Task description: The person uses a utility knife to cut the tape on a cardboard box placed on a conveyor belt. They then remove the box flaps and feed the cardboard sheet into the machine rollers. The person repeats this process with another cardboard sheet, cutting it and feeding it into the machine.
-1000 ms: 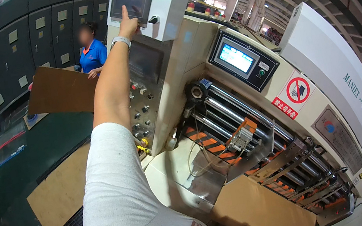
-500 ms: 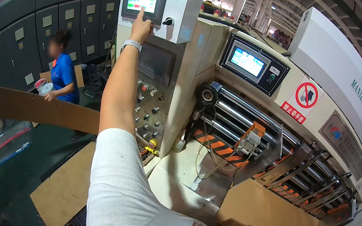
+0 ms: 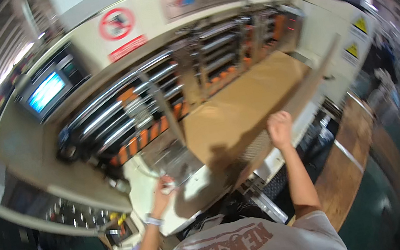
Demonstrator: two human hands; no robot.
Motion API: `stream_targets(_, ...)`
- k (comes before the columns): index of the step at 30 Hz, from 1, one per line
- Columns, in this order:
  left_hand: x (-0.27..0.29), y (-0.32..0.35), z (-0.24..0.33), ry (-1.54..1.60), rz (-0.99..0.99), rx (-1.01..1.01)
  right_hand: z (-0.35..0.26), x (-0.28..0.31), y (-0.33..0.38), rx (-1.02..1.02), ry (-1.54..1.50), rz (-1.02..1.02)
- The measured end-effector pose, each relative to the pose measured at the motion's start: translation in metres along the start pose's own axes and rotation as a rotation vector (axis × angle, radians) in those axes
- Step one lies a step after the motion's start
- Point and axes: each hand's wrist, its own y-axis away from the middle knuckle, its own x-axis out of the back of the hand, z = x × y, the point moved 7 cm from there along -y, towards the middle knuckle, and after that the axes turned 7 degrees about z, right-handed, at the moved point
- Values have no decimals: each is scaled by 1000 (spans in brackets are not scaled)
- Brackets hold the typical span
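My right hand (image 3: pixel 279 128) is raised and closed on the lower edge of a large brown cardboard sheet (image 3: pixel 308 89), which stands tilted over the machine's feed table. My left hand (image 3: pixel 164 187), with a pale wristband, is down at the white table edge (image 3: pixel 142 185) beside a small metal guide plate (image 3: pixel 168 155). Its fingers are curled, and what they hold is unclear. More flat cardboard (image 3: pixel 234 112) lies on the feed table in front of the steel rollers (image 3: pixel 117 122).
A lit monitor (image 3: pixel 45 91) sits on the machine at the left, above a panel of buttons (image 3: pixel 69 217). A red prohibition sign (image 3: pixel 116 23) and yellow warning triangles (image 3: pixel 360 24) mark the housing. Cardboard sheets (image 3: pixel 351 164) lie on the green floor (image 3: pixel 391 194) to the right.
The view has swung from the control screen to the feed table. My left hand has come down from pointing at the screen to the table edge. My right hand now grips the tilted cardboard sheet.
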Motion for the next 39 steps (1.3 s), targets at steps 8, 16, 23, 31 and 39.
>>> stream_targets(8, -247, 6, 39, -134, -471, 100, 6, 20, -4, -88, -19, -3)
stream_targets(16, -213, -22, 27, 7, -345, -199, 91, 22, 82, -716, -105, 434)
stream_targets(23, -207, -63, 74, -105, -370, -124, 97, -102, 459, -2071, -656, 144)
stream_targets(31, -176, -131, -15, 363, -83, 303, 55, -138, 460, -2118, -1211, 492)
stream_targets(39, -204, -141, -161, 796, 5, 815, 80, -49, 403, -1978, -362, 291)
